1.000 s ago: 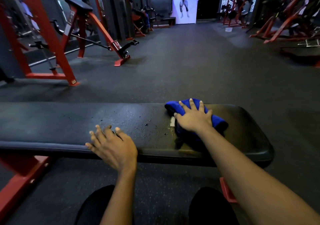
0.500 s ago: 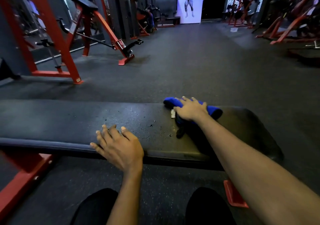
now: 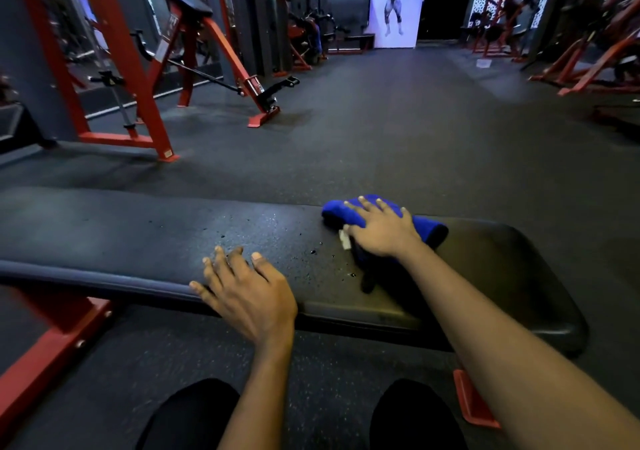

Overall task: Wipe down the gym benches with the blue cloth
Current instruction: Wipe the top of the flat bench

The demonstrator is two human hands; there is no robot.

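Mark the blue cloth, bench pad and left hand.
blue cloth [image 3: 428, 228]: head view, its bare right end.
bench pad [image 3: 138, 235]: head view, bare top at left.
left hand [image 3: 249, 297]: head view, back of the hand.

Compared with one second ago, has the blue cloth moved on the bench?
Yes. The blue cloth, pressed under the right hand, slid slightly left along the bench, away from its rounded right end.

No legible text, brand or number. Wall poster [image 3: 396, 3]: bodybuilder figure only, no wording readable. Pale stickers [image 3: 252, 87] on red machine frame [image 3: 223, 46], small label [image 3: 167, 154] at red rack [image 3: 119, 51] foot: blurred. White tag [image 3: 345, 241] on blue cloth [image 3: 346, 211]: unreadable
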